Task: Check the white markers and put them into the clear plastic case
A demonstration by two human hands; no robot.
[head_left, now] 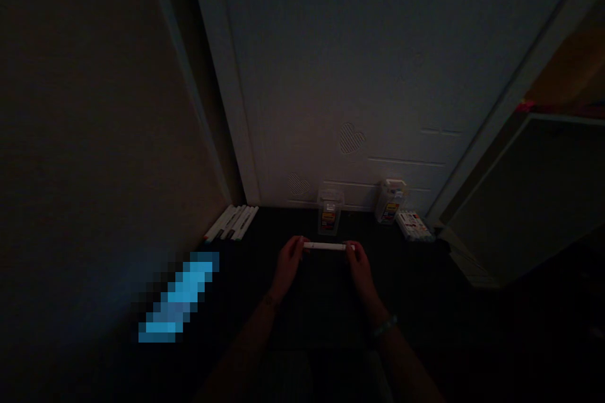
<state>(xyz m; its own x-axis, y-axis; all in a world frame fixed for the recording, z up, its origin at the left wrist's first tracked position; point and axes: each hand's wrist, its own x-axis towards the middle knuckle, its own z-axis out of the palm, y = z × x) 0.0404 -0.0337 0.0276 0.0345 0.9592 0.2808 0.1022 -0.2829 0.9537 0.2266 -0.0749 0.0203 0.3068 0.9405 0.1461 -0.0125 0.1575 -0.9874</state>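
Observation:
A white marker pen [325,246] is held level between both hands over a dark floor. My left hand [287,264] pinches its left end and my right hand [360,266] pinches its right end. The room is very dim. A row of several white markers [232,222] lies on the floor at the left, by the wall. Another bunch of markers [414,226] lies at the right.
Two clear plastic boxes, one in the middle [329,210] and one to the right [390,201], stand against a white door [359,75] with heart-shaped marks. A glowing blue blurred strip [179,297] lies on the floor at the left. A dark panel [529,201] leans at the right.

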